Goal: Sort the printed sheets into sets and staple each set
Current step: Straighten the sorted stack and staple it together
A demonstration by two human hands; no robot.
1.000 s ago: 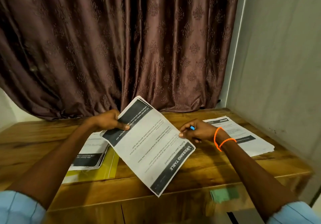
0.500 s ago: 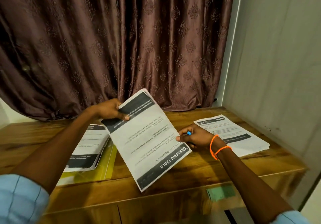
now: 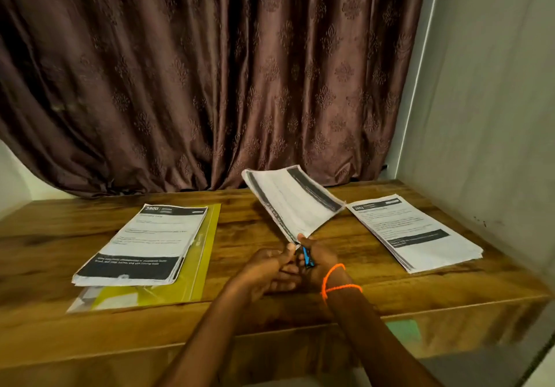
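- The right hand (image 3: pixel 318 259) curls around a small blue stapler (image 3: pixel 307 256), its mouth set at the near corner of the held set of sheets (image 3: pixel 295 203); its grip is closed on the tool, in my judgement so that a squeeze can drive the staple.
- The left hand (image 3: pixel 267 269) meets it from the other side, fingers curled in a grip pressed against the stapler and the paper corner; whether it pinches the sheets or braces the stapler I cannot tell, since the fingers overlap.
- Both hands sit together just above the bench (image 3: pixel 270 224), near its front edge, so the corner is steadied from both sides.
- The held set rises from that corner, tilted up and away toward the curtain (image 3: pixel 210 71), free of the bench; holding it by one corner lets the rest hang clear and keeps the pages aligned at the staple point.
- On the left lies a stack of printed sheets (image 3: pixel 141 245) on a yellow plastic folder (image 3: pixel 207 251), probably the pile awaiting sorting.
- On the right lies a second stack (image 3: pixel 414 233), near the wall (image 3: pixel 486 116) and well apart from the first, plausibly the finished sets.
- An orange thread band (image 3: pixel 333 278) circles the right wrist.
- The step in hand looks like stapling this set; much of the left pile seems left to do.
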